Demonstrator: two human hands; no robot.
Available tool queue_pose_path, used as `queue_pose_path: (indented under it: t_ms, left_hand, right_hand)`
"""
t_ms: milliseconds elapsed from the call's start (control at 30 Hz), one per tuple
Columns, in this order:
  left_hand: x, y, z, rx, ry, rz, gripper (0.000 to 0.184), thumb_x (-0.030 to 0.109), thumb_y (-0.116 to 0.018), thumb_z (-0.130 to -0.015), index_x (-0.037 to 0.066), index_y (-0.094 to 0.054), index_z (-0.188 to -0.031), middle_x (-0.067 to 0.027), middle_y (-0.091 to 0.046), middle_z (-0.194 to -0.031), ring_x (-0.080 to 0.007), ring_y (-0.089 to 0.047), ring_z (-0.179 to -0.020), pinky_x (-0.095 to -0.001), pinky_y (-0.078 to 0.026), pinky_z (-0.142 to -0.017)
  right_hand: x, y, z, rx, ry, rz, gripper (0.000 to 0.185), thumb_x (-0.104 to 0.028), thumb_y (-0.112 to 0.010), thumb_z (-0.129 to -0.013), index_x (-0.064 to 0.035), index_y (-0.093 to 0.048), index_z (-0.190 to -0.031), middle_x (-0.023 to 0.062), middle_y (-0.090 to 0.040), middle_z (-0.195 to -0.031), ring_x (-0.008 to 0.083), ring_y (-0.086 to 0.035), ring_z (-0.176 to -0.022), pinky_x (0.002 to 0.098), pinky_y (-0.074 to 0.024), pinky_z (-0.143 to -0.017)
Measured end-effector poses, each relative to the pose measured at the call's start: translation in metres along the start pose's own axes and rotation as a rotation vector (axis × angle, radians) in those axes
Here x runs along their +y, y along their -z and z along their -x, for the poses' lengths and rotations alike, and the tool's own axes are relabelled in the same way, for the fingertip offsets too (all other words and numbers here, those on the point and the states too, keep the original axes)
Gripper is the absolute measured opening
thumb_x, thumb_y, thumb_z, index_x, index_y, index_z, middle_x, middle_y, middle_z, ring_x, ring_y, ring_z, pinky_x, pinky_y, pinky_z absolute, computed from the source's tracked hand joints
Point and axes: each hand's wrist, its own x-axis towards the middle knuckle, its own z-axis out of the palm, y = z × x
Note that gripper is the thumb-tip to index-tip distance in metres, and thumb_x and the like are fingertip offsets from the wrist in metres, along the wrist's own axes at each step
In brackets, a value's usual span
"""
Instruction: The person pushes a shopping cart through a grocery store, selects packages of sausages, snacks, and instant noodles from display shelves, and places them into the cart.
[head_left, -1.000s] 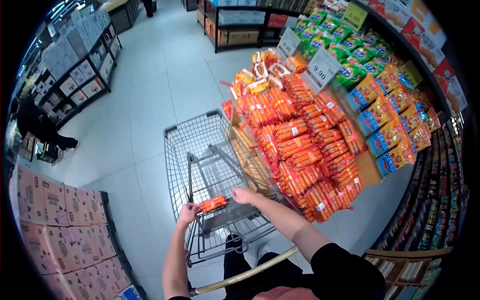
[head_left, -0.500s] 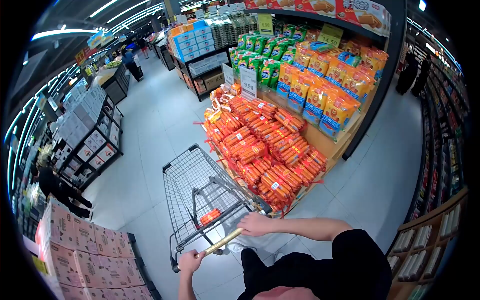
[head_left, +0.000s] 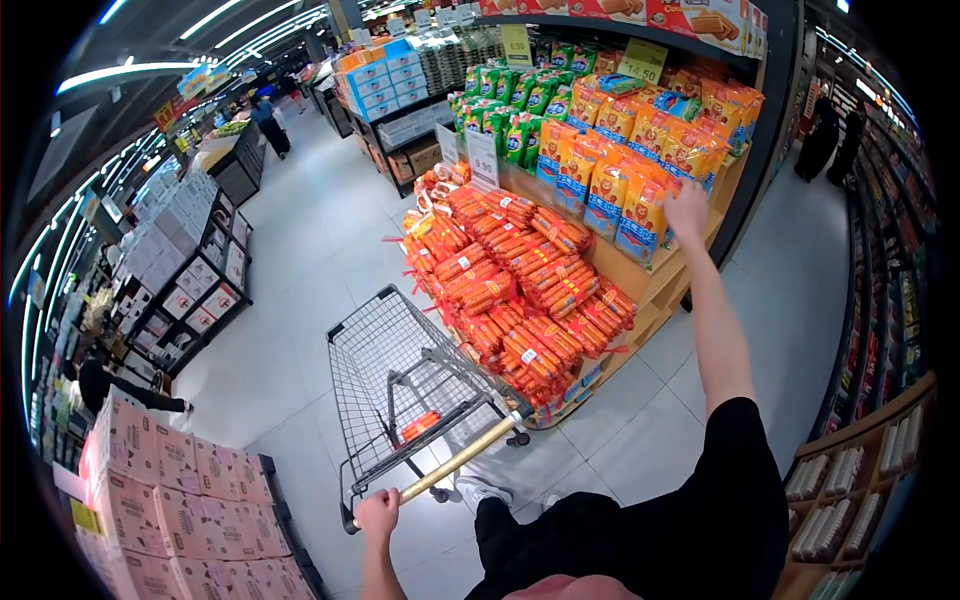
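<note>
My left hand [head_left: 378,512] is closed around the left end of the gold-coloured handle [head_left: 455,460] of a wire shopping cart [head_left: 385,360]. A small orange-red packet [head_left: 421,426] lies inside the cart. At the end of my outstretched arm, my right hand [head_left: 686,210] is at the upper edge of a yellow-and-blue snack bag [head_left: 640,218], its fingers bent against it and partly hidden. That bag stands upright at the front of a row of similar bags [head_left: 605,188]. Below it are piled red-orange packs of sausages [head_left: 520,270].
Green snack packs [head_left: 520,135] sit behind a 9.90 price sign [head_left: 483,160]. Pink cartons [head_left: 190,490] are stacked at lower left, and a shelf [head_left: 850,490] stands at lower right. A person [head_left: 115,385] is at the left; two people [head_left: 828,140] stand far right.
My right hand has left the cart handle and moved up and right to the yellow-and-blue bags. My left hand stays on the handle. The view has shifted slightly.
</note>
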Motion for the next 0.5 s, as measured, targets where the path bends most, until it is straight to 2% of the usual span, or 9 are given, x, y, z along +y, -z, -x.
queue_pose_path:
  t_ms: [67, 100, 133, 167, 233, 300, 400, 433, 500]
  left_hand:
    - [0.009, 0.003, 0.004, 0.005, -0.014, 0.048, 0.043, 0.044, -0.056, -0.089, 0.009, -0.071, -0.070, -0.0139, -0.065, -0.064, -0.0339, -0.064, -0.061, -0.0460, -0.049, -0.060]
    - [0.009, 0.002, 0.005, 0.018, -0.024, 0.004, 0.043, 0.045, -0.055, -0.089, 0.009, -0.071, -0.071, -0.0132, -0.065, -0.064, -0.0336, -0.064, -0.061, -0.0459, -0.049, -0.060]
    - [0.011, 0.003, 0.006, 0.066, 0.059, 0.032, 0.043, 0.045, -0.055, -0.089, 0.009, -0.071, -0.071, -0.0132, -0.065, -0.064, -0.0336, -0.064, -0.061, -0.0459, -0.049, -0.060]
    - [0.013, 0.005, 0.005, 0.017, 0.042, 0.037, 0.044, 0.046, -0.055, -0.089, 0.009, -0.071, -0.070, -0.0128, -0.065, -0.064, -0.0333, -0.064, -0.063, -0.0457, -0.050, -0.061]
    - [0.013, 0.005, 0.006, -0.012, 0.054, 0.065, 0.044, 0.046, -0.055, -0.089, 0.010, -0.071, -0.070, -0.0123, -0.066, -0.065, -0.0330, -0.065, -0.064, -0.0454, -0.050, -0.061]
    - [0.012, 0.003, 0.007, -0.052, 0.033, 0.062, 0.045, 0.048, -0.054, -0.089, 0.010, -0.071, -0.072, -0.0116, -0.067, -0.066, -0.0322, -0.065, -0.066, -0.0444, -0.051, -0.062]
    - [0.020, 0.009, 0.012, 0.055, 0.150, 0.238, 0.033, 0.041, -0.060, -0.088, 0.010, -0.071, -0.081, -0.0095, -0.068, -0.071, -0.0289, -0.066, -0.069, -0.0415, -0.052, -0.065]
    - [0.020, 0.006, 0.011, 0.073, 0.158, 0.246, 0.033, 0.041, -0.060, -0.088, 0.010, -0.071, -0.081, -0.0095, -0.068, -0.071, -0.0289, -0.066, -0.069, -0.0415, -0.052, -0.065]
    - [0.013, -0.002, 0.006, 0.308, 0.097, 0.486, 0.022, 0.027, -0.065, -0.087, 0.006, -0.069, -0.086, -0.0100, -0.069, -0.077, -0.0253, -0.067, -0.072, -0.0378, -0.053, -0.068]
  right_hand:
    - [0.016, -0.012, -0.008, -0.464, -0.181, -0.022, 0.038, -0.028, -0.059, -0.086, 0.0013, -0.062, -0.110, 0.0254, -0.065, -0.107, 0.0406, -0.063, -0.099, 0.0495, -0.0507, -0.087]
    - [0.017, -0.018, -0.001, -0.478, -0.152, -0.066, 0.039, -0.030, -0.059, -0.086, 0.0010, -0.063, -0.109, 0.0259, -0.066, -0.106, 0.0414, -0.064, -0.101, 0.0504, -0.0503, -0.088]
    - [0.009, -0.014, 0.005, -0.379, -0.133, -0.126, 0.035, -0.030, -0.059, -0.087, -0.0012, -0.065, -0.107, 0.0237, -0.068, -0.103, 0.0411, -0.064, -0.099, 0.0497, -0.0510, -0.086]
    - [0.008, -0.017, 0.008, -0.353, -0.146, -0.182, 0.032, -0.025, -0.060, -0.087, -0.0023, -0.065, -0.109, 0.0229, -0.067, -0.104, 0.0406, -0.064, -0.097, 0.0489, -0.0510, -0.084]
    - [0.039, -0.068, 0.010, -0.296, -0.094, -0.284, 0.021, -0.016, -0.060, -0.088, -0.0011, -0.061, -0.103, 0.0213, -0.063, -0.103, 0.0399, -0.061, -0.098, 0.0469, -0.0482, -0.085]
    - [0.021, -0.051, 0.008, -0.372, -0.169, -0.347, 0.018, -0.015, -0.058, -0.089, -0.0005, -0.059, -0.100, 0.0192, -0.060, -0.107, 0.0389, -0.059, -0.101, 0.0449, -0.0467, -0.087]
    - [0.000, -0.040, 0.003, -0.252, -0.087, -0.386, 0.016, -0.014, -0.058, -0.090, -0.0012, -0.057, -0.098, 0.0171, -0.057, -0.110, 0.0375, -0.057, -0.102, 0.0444, -0.0457, -0.087]
    - [-0.005, -0.044, -0.004, -0.186, -0.061, -0.362, 0.013, -0.013, -0.057, -0.090, -0.0009, -0.053, -0.093, 0.0152, -0.053, -0.103, 0.0353, -0.055, -0.093, 0.0436, -0.0445, -0.082]
    - [-0.038, -0.007, -0.022, -0.178, -0.022, -0.443, 0.013, -0.012, -0.057, -0.091, -0.0006, -0.050, -0.090, 0.0140, -0.050, -0.098, 0.0340, -0.052, -0.087, 0.0427, -0.0432, -0.079]
